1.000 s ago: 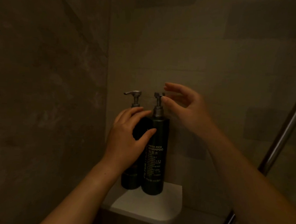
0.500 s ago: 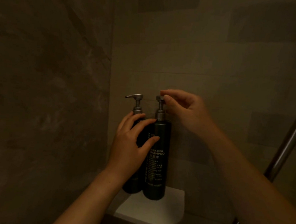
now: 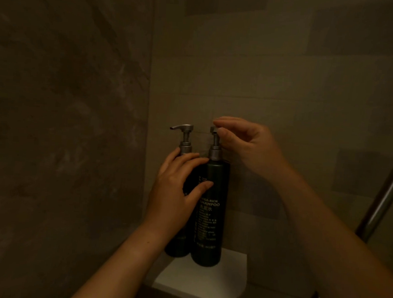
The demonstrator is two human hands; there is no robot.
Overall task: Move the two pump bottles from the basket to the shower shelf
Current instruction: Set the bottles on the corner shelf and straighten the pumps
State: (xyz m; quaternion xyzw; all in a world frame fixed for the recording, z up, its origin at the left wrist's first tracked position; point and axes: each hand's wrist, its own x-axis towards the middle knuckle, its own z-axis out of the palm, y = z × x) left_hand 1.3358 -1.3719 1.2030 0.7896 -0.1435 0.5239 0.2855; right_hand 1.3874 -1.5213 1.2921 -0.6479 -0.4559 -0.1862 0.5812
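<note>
White corner shower shelf [image 3: 207, 287], rounded front edge, tucked into the tiled corner. Standing upright at its back: two dark pump bottles, touching side by side — shampoo bottle [image 3: 210, 230] right, second pump bottle [image 3: 177, 246] left.

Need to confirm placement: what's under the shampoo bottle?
The white corner shelf is under the shampoo bottle, with the second pump bottle beside it. The contact under its base is hidden.

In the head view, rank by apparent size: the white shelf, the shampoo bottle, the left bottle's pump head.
1. Shampoo bottle and white shelf: look similar; the shelf is partly covered, so no ranking.
2. Left bottle's pump head: clearly smallest.
</note>
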